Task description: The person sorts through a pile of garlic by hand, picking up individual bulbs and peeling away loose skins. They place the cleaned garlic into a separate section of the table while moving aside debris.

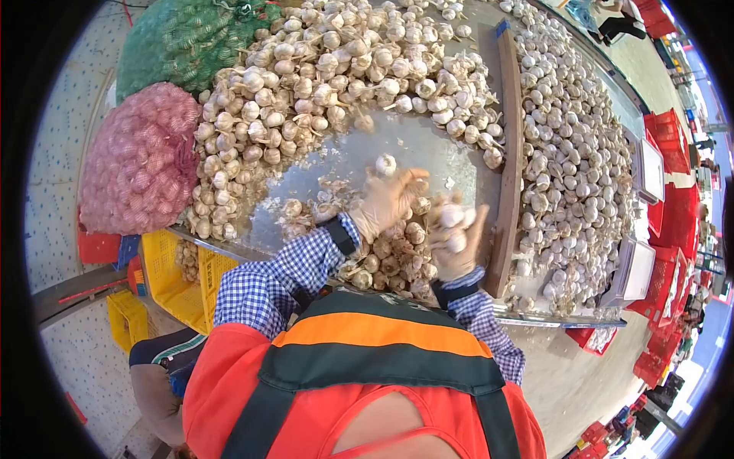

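Both hands are gloved and work over a metal counter (413, 145) loaded with garlic. The left hand (386, 203) is spread, fingers fanned and palm down, gripping nothing; one lone bulb (386, 164) sits just beyond its fingertips on the bare metal, though whether it touches the glove cannot be told. The right hand (456, 245) is curled around garlic bulbs (450, 217), two of them countable, one high against the fingers and one lower in the palm. Beneath and between the two hands lies a small pile (390, 260) of brownish, papery bulbs at the near edge of the counter, too tangled to count. One wooden plank (511, 153) runs away from the person and splits the counter into two sections: the big heap (321, 69) of white bulbs curves around the cleared patch on the left side, and a second heap (573, 168) fills the right side, both far beyond counting. Two mesh sacks rest by the counter's left end, one green sack (183, 38) and one pink sack (141, 157), touching each other. Below the counter's near left corner stand at least two yellow crates (172, 275), and a row of red crates (669, 138) lines the far right.
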Action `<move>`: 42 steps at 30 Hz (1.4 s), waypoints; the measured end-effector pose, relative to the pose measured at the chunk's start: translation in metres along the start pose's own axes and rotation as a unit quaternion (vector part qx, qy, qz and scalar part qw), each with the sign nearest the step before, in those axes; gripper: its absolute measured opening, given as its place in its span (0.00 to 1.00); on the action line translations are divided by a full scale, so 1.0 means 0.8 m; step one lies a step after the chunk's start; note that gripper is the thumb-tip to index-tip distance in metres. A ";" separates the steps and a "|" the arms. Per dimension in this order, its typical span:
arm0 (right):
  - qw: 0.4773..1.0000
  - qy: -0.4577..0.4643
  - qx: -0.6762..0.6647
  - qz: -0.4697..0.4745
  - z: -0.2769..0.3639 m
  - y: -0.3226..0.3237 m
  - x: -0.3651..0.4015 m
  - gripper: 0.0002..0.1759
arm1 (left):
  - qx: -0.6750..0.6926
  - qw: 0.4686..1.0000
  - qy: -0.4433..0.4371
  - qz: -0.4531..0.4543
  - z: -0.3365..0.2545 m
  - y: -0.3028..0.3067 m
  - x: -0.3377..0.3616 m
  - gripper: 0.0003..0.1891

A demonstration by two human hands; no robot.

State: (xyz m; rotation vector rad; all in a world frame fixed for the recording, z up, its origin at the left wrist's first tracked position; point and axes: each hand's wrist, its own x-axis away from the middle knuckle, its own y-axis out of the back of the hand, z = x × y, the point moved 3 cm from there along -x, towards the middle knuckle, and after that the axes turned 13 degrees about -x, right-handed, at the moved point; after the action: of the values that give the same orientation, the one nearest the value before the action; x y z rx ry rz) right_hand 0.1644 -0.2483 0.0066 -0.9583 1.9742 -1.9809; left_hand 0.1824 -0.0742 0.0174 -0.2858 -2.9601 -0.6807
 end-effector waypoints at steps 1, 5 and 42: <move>0.996 0.065 0.055 -0.023 0.020 -0.024 -0.006 0.34 | -0.198 0.979 -0.015 -0.051 0.006 0.016 -0.007 0.21; 0.968 0.236 0.024 0.081 0.154 -0.096 -0.017 0.37 | -0.421 0.907 -0.013 0.010 0.055 0.036 -0.008 0.14; 0.406 -0.013 0.911 -0.067 0.046 -0.018 -0.239 0.26 | 0.199 0.962 0.126 0.138 0.102 0.054 -0.008 0.28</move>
State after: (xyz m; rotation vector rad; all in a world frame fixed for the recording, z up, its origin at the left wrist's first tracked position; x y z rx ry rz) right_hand 0.3371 -0.1713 -0.0421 -0.2650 -0.9589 -2.3385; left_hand 0.1934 -0.0011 -0.0379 -0.5178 -2.6563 -0.0759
